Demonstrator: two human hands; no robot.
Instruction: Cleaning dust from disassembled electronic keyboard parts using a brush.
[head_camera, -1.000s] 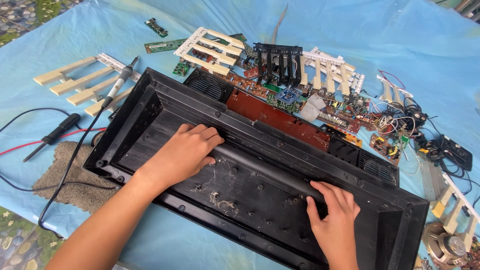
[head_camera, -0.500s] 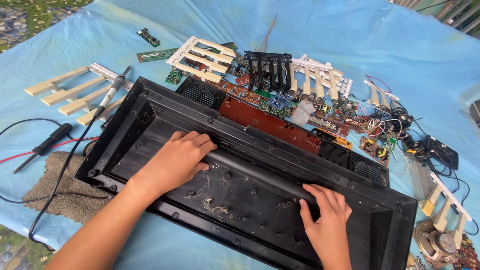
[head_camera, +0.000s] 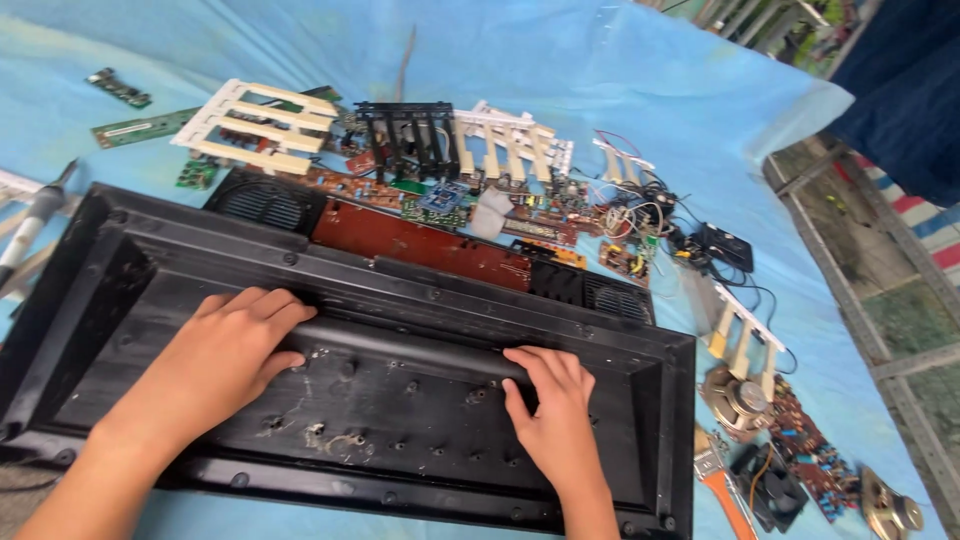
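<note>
Both hands press flat, palm down, on the raised rounded ridge running lengthwise inside the big black plastic keyboard shell (head_camera: 400, 400). Left hand (head_camera: 225, 350) has fingers spread and laid over the ridge's left end, not clamped around anything. Right hand (head_camera: 553, 410) likewise flat, fingers together and pointing up over the ridge's right part, nothing pinched. No closed grip on either side, just contact.

The shell lies open side up on the blue cloth sheet (head_camera: 620, 60), directly in front of the person, tilted diagonally across the view. Judged: long, hollow, thin-walled moulded plastic, so fairly light but floppy along its length; likely to twist if lifted from one end. Inner face is dusty with many small screw posts, so not slippery. Best holds look like the long rim edges or the ridge, two hands apart.

Forearms come in from the lower edge, wrists low, left arm angled from lower left.

Just behind the shell: brown circuit board (head_camera: 420, 243), black key block (head_camera: 412, 135), cream key frame (head_camera: 262, 125), tangle of coloured wires (head_camera: 630, 205). Right of it: round speaker (head_camera: 742, 398), orange-handled tool (head_camera: 728, 495).
</note>
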